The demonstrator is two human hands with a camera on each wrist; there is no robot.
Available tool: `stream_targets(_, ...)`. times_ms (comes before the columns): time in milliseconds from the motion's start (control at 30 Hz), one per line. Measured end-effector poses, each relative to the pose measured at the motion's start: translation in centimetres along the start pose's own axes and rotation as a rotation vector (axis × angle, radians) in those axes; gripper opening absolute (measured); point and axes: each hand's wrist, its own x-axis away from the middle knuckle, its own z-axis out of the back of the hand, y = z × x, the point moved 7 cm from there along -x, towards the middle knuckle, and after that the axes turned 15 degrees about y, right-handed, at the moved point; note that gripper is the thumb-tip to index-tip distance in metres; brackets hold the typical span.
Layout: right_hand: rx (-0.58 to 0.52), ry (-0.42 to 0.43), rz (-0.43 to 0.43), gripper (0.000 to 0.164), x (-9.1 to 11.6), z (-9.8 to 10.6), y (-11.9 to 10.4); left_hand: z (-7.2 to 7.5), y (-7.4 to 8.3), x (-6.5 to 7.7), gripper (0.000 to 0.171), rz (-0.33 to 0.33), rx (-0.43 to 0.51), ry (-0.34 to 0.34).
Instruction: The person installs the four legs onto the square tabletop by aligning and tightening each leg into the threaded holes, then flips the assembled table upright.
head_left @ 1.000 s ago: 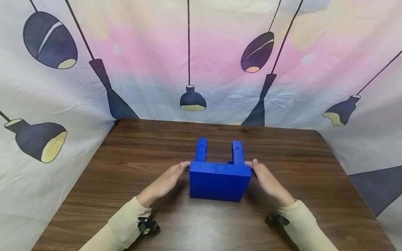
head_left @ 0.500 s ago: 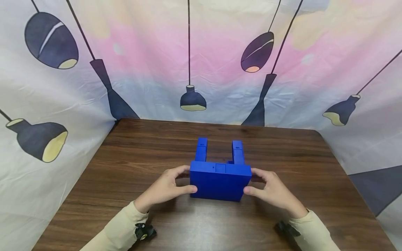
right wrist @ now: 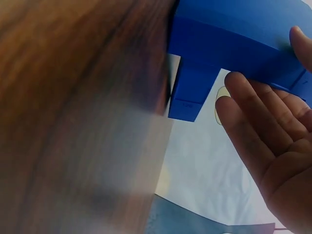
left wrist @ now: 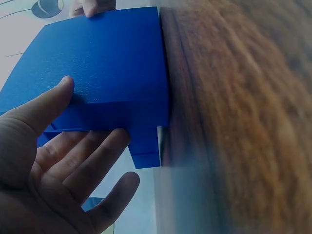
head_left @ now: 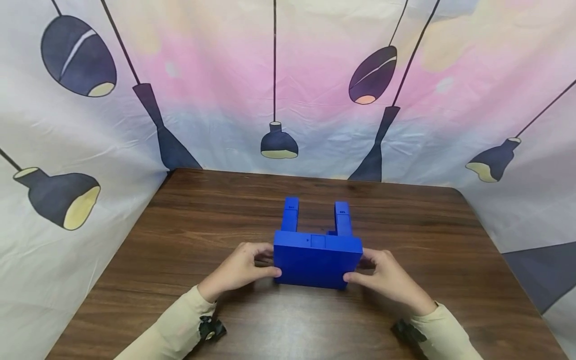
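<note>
A blue box-shaped object [head_left: 315, 265] stands upright on the table in the head view, its broad smooth face toward me. Two narrow blue arms [head_left: 290, 215] reach back from it, each with small dark markings near the end. My left hand [head_left: 236, 270] grips the left edge, thumb on the front face and fingers behind, as the left wrist view also shows on the blue box [left wrist: 112, 58]. On the opposite edge my right hand [head_left: 391, 280] holds it the same way. In the right wrist view the fingers [right wrist: 258, 107] lie along the back side; part of the thumb is cut off.
The brown wood-grain table [head_left: 189, 225] extends on all sides of the object. A pastel cloth [head_left: 216, 100] printed with dark lamps hangs behind and beside it. Small black devices [head_left: 210, 328] are strapped at both sleeves.
Both hands turned from lying along the sides with thumbs raised to gripping the edges, thumbs lowered onto the front face. The blue object has stayed in about the same place.
</note>
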Motion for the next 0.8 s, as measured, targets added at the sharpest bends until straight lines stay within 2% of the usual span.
stream_targets(200,-0.035,0.002,0.032,0.038,0.0,0.2,0.1,-0.5,0.4,-0.3,0.031,-0.07,-0.089,-0.001)
stream_targets(300,-0.069,0.012,0.041,0.034,-0.1,0.4,0.0,-0.6,0.7,-0.4,0.029,-0.09,-0.097,-0.006)
stream_targets(533,-0.116,0.025,0.072,0.029,-0.4,0.8,-0.5,0.0,1.7,-0.7,0.032,-0.072,-0.085,-0.035)
stream_targets(800,-0.142,0.021,0.03,0.025,-0.9,1.7,-0.9,0.5,2.7,-1.7,0.03,-0.041,-0.073,-0.112)
